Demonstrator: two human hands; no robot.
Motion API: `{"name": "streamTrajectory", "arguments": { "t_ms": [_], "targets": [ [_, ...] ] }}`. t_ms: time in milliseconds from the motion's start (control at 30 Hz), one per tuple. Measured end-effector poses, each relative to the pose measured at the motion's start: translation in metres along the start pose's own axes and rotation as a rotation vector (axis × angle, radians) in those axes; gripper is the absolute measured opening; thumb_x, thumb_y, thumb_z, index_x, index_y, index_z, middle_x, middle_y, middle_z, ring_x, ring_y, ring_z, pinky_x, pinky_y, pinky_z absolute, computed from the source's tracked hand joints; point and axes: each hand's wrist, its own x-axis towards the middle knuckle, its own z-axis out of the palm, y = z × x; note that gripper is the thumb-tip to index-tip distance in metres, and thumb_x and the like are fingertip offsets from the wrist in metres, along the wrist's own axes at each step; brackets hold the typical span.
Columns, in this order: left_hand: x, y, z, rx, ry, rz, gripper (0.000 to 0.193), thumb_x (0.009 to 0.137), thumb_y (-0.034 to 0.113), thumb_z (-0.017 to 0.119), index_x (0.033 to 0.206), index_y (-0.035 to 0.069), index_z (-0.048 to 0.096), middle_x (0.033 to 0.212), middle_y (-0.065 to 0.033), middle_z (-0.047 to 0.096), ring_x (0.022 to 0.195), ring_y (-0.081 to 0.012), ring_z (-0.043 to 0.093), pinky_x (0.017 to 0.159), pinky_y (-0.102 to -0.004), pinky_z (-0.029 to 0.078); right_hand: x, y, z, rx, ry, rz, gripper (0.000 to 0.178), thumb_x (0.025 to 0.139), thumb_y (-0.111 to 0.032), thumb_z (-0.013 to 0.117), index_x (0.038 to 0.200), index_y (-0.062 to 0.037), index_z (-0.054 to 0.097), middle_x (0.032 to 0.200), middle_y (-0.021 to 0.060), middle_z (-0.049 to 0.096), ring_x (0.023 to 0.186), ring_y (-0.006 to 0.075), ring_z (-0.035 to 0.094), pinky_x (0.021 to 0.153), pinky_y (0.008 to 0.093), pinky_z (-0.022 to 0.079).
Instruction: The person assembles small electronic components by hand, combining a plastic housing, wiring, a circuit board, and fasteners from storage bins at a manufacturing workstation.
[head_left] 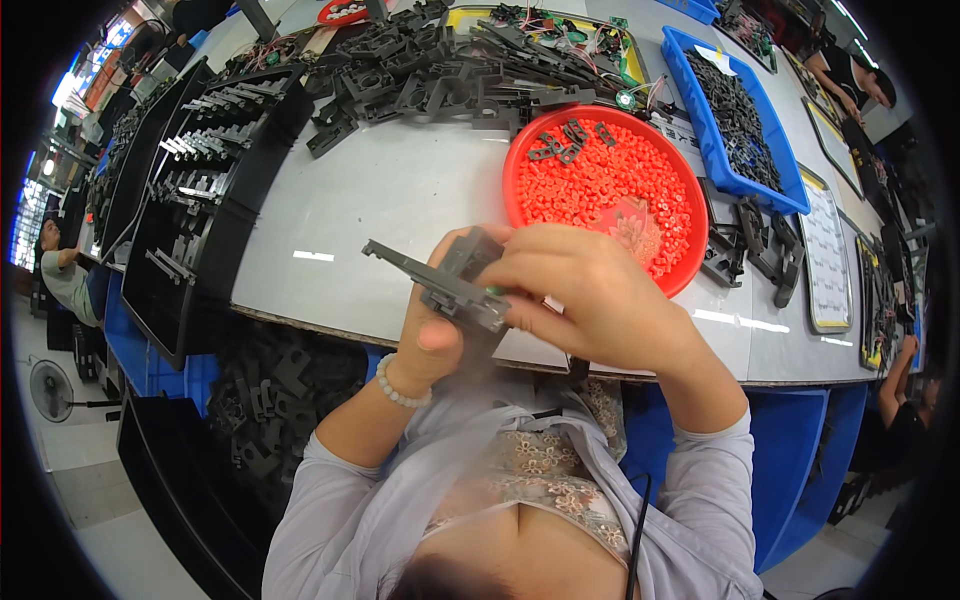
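My left hand (432,345), with a pale bead bracelet at its wrist, is closed round a dark grey plastic part (455,292). The part has a long narrow arm pointing to the upper left and is tilted above the table's near edge. My right hand (590,290) reaches over from the right, fingers pinched together against the part's right end. A speck of green shows at its fingertips; what they hold is too small to name. Just beyond my right hand stands a round red tray (692,210) of small red plastic pieces (570,190), with several small dark clips (570,140) on top.
Dark plastic parts (400,85) are heaped at the back. A blue bin (790,195) of small black pieces stands at the right. Black trays (215,190) with rows of parts line the left. More dark parts (275,400) fill a bin below the table edge. Other people sit farther off.
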Motion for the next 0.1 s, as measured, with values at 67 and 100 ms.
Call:
{"name": "streamTrajectory", "arguments": {
  "t_ms": [67, 100],
  "targets": [
    [-0.0009, 0.0039, -0.0001, -0.013, -0.029, -0.045, 0.111, 0.051, 0.071, 0.068, 0.126, -0.004, 0.036, 0.113, -0.0115, 0.053, 0.104, -0.0182, 0.055, 0.089, -0.0317, 0.046, 0.0049, -0.0022, -0.0031, 0.015, -0.041, 0.072, 0.015, 0.076, -0.017, 0.065, 0.085, -0.0046, 0.064, 0.08, 0.0107, 0.058, 0.076, 0.0278, 0.058, 0.073, 0.0359, 0.049],
    [-0.0016, 0.0042, -0.0008, -0.013, -0.026, -0.042, 0.111, 0.051, 0.071, 0.068, 0.126, -0.004, 0.036, 0.113, -0.0115, 0.053, 0.104, -0.0182, 0.055, 0.089, -0.0317, 0.046, 0.0065, -0.0032, -0.0036, 0.027, -0.078, 0.149, 0.015, 0.077, -0.017, 0.064, 0.086, -0.0055, 0.064, 0.08, 0.0107, 0.058, 0.077, 0.0276, 0.059, 0.08, 0.0335, 0.05]
  ]
}}
